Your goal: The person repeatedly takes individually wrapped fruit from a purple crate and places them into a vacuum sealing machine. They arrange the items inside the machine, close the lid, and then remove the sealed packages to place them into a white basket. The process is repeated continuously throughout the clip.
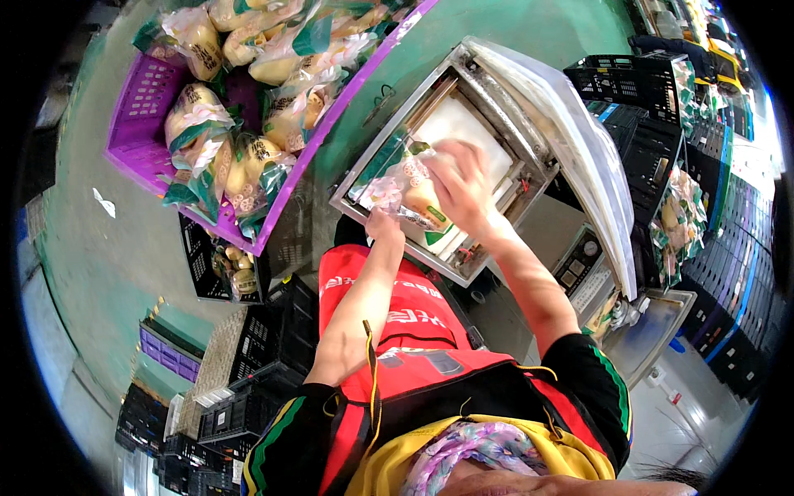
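Note:
A clear printed bag of what looks like lotus root, pale and marked with pink flowers and green, lies over the near left part of an open chamber vacuum sealer. My left hand is closed on the bag's near edge. Over the bag's right side is my right hand, its fingers bent and smeared by motion, so their grip cannot be made out. A white plate lines the sealer's chamber. The sealer's clear lid stands raised on the right.
A purple crate full of similar bags stands at the far left. Below it, a black crate holds loose pale roots. Stacked black crates line the right side, some with bags. The sealer's control panel faces right of my right forearm.

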`<state>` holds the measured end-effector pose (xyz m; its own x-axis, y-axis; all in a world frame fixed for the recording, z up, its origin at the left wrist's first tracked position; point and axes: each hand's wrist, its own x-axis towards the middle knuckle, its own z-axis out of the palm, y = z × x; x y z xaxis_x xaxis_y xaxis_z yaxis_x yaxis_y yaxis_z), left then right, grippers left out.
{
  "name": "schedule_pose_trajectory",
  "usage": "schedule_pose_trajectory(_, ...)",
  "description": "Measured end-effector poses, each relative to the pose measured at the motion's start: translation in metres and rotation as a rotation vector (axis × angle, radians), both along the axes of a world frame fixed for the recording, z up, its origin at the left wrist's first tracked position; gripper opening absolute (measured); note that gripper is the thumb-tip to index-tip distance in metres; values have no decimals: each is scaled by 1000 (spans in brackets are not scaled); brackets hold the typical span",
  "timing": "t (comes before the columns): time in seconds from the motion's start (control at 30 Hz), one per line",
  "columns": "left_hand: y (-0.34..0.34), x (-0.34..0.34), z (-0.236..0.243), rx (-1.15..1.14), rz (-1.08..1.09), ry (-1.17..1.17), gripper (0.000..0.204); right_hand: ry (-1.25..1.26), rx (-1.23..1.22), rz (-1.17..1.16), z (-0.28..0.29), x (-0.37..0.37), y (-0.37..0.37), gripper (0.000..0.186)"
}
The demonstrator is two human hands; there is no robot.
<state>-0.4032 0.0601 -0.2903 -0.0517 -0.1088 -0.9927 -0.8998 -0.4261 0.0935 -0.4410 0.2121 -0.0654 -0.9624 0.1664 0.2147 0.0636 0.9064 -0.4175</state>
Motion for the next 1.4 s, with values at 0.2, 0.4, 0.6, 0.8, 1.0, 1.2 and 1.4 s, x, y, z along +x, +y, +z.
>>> schedule_pose_trajectory(0.2,-62,-6,36,152,-321,90,31,318,477,-289,204,111,69,20)
schedule_pose_trajectory(0.4,13,-154,285,-103,-678,1596,14,-495,-482,-672,185,232,171,39)
schedule_pose_trajectory(0.6,142,-180,404,23,-1729,2351,30,-272,-554,-644,123,266,130,44)
schedule_pose_trajectory(0.8,34,-137,263,-230,-2214,1947,36,-271,-142,-871,16,280,-2,63)
schedule_pose_trajectory(1.0,-5,-73,139,-542,-1908,1839,37,-195,-140,-1140,-102,258,-78,65)
schedule_pose_trajectory(1.2,0,-57,69,-744,-1670,1789,30,-150,-55,-1102,-161,259,-88,66)
schedule_pose_trajectory(1.4,1,-60,54,-799,-1612,1806,17,-165,-32,-1077,-168,258,-88,67)
